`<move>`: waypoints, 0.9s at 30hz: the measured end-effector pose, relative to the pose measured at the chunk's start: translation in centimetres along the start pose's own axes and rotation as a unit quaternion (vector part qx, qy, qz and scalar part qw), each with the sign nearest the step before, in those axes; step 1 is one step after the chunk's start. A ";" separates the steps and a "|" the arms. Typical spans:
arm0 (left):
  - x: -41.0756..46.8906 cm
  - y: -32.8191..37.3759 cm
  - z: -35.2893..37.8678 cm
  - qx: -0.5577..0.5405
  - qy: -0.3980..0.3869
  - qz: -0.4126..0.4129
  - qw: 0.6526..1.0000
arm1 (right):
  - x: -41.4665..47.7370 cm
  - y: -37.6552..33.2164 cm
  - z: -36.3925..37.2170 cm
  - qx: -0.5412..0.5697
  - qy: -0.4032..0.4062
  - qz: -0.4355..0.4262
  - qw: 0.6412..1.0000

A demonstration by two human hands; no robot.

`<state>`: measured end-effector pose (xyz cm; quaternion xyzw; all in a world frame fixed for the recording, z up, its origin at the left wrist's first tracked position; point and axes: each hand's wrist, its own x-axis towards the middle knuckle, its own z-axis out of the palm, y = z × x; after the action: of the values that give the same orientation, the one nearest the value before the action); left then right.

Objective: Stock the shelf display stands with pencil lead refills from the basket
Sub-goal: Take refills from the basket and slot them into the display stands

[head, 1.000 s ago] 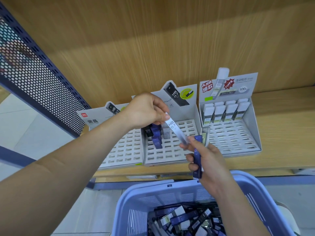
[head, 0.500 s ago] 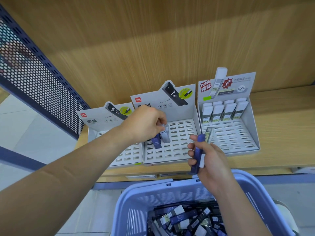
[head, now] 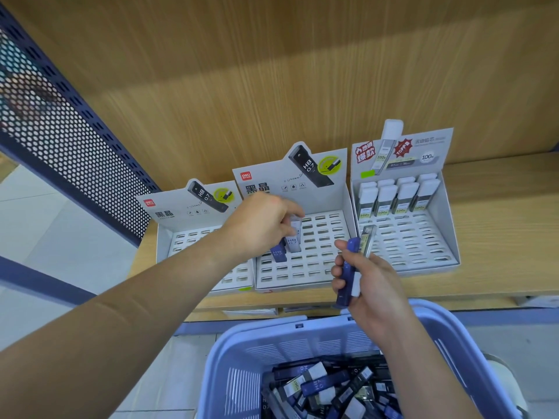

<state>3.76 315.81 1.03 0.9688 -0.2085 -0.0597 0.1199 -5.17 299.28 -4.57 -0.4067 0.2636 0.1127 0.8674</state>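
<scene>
Pinching white refill (head: 294, 237) w/ L hand (head: 263, 228) at mid stand (head: 320, 267); clutching blue refill (head: 347, 276) + clear refill (head: 368, 240) in R hand (head: 372, 288). Risk: toppling seated neighbour (head: 278, 254), or dropping from crowded R grip

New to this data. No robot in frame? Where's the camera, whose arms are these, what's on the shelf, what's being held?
There is no machine here. A person works bare-handed, and the single picture comes from a wide-angle camera worn on their head, looking forward and down. The two arms coming in from below are therefore the wearer's own.

On the wooden shelf stand three white display stands with slotted floors: the left stand, the middle stand and the right stand. The right one has white-capped refills along its back.

The left hand pinches the top of a white refill case marked HB 0.7. It stands in the middle stand beside a standing blue refill. The right hand grips a held blue case and a clear case together.

Below, the blue basket holds a heap of loose refills.
</scene>
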 end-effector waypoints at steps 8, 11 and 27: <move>0.0 -0.7 0.1 0.049 0.018 0.028 0.998 | 0.0 0.1 -0.2 -0.006 -0.017 0.000 1.000; 0.1 -0.6 -0.2 0.040 0.013 0.007 0.999 | -0.1 0.0 -0.2 -0.007 -0.020 0.002 1.000; -0.1 -0.8 -0.7 0.037 0.036 0.067 0.996 | -1.1 -0.3 0.2 -0.038 -0.027 0.023 0.999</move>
<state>4.13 316.69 1.51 0.9579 -0.2710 -0.0088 0.0948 -5.95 299.25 -3.68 -0.4302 0.2447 0.1541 0.8552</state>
